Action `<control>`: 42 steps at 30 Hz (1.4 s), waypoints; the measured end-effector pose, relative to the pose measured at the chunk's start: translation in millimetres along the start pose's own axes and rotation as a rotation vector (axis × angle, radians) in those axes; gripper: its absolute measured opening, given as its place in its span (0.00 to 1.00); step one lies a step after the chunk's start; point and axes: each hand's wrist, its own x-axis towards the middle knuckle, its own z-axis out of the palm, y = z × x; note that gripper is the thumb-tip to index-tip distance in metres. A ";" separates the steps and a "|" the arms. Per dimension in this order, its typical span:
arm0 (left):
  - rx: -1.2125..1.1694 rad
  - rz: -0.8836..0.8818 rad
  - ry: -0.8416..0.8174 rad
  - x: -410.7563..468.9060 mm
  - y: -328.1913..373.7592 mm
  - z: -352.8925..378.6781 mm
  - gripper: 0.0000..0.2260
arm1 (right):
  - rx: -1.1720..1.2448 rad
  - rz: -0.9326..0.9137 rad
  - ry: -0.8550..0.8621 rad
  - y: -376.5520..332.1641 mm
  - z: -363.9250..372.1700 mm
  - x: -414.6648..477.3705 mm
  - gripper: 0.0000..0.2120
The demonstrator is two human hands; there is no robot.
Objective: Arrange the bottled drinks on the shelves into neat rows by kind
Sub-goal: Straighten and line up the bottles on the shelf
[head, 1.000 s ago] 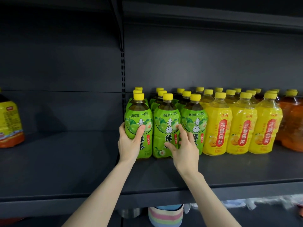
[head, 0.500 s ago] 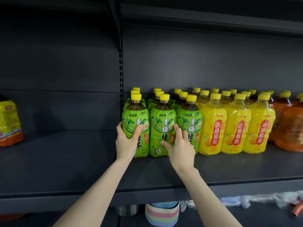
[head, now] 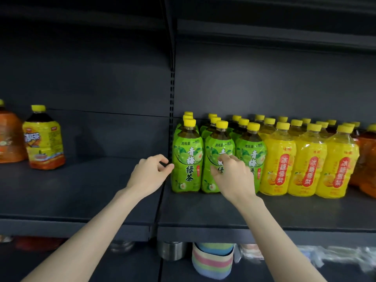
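Green-label tea bottles point(head: 187, 159) with yellow caps stand in three rows at the left end of the right shelf section point(head: 223, 212). Yellow pear-drink bottles point(head: 279, 165) stand in rows to their right, and orange bottles point(head: 366, 159) follow at the far right. My left hand point(head: 149, 176) hovers just left of the first green bottle, fingers loosely curled, holding nothing. My right hand point(head: 232, 176) is in front of the middle green bottle point(head: 215, 151), its fingertips touching the label, fingers apart.
On the left shelf section point(head: 81, 190) stand a yellow iced-tea bottle point(head: 44, 139) and an orange bottle point(head: 9, 137) at the far left. A slotted upright point(head: 172, 94) divides the sections. Below the shelf are a striped container point(head: 212, 259) and metal cans point(head: 173, 250).
My left hand has let go of the first green bottle and drawn back to its left. My right hand has loosened to fingertip contact. The view has swung left, showing bottles on the left shelf.
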 end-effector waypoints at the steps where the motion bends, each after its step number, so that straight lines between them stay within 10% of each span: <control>1: 0.013 0.029 0.022 -2.7 -1.2 -12.6 0.11 | 0.041 -0.021 0.008 -11.7 -2.2 1.3 0.17; 16: 0.240 0.124 0.312 -71.7 -183.9 -251.4 0.08 | 0.418 -0.365 -0.021 -307.3 76.1 -34.8 0.14; 29: 0.058 0.083 0.400 6.1 -344.5 -327.9 0.06 | 0.433 -0.277 -0.081 -468.1 175.4 12.2 0.13; 42: -0.213 -0.224 0.266 150.3 -459.6 -314.2 0.48 | 0.674 -0.009 0.072 -496.5 289.9 94.1 0.53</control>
